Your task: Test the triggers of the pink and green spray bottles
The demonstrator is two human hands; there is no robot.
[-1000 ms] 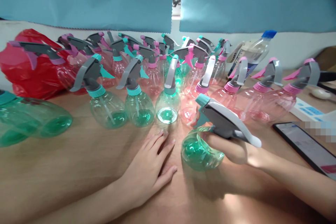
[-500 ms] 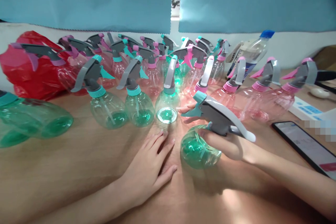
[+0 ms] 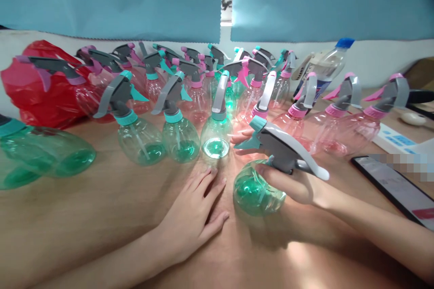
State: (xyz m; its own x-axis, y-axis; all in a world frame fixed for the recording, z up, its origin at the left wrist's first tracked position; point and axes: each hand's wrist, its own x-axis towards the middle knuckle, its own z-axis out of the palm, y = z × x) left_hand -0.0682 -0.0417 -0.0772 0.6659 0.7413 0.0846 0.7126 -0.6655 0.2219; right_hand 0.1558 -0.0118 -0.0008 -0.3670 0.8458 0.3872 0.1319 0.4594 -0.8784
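My right hand (image 3: 288, 185) is around the upper body of a green spray bottle (image 3: 257, 192), just under its grey and teal spray head. The thumb crosses the near side; the other fingers reach behind, partly hidden by the trigger. The bottle is close to upright on the table. My left hand (image 3: 191, 210) lies flat on the table (image 3: 111, 230), fingers stretched out and holding nothing. Just beyond its fingertips stands a clear-green spray bottle (image 3: 216, 137). Two more green spray bottles, one nearer (image 3: 181, 140) and one farther left (image 3: 140, 140), stand beside it.
Several pink spray bottles (image 3: 356, 128) stand at the right, with more pink and green ones crowded behind. A red plastic bag (image 3: 42, 95) sits at the back left. A blue-capped bottle (image 3: 330, 67) leans at the back right. A phone (image 3: 389, 185) lies right of my right hand.
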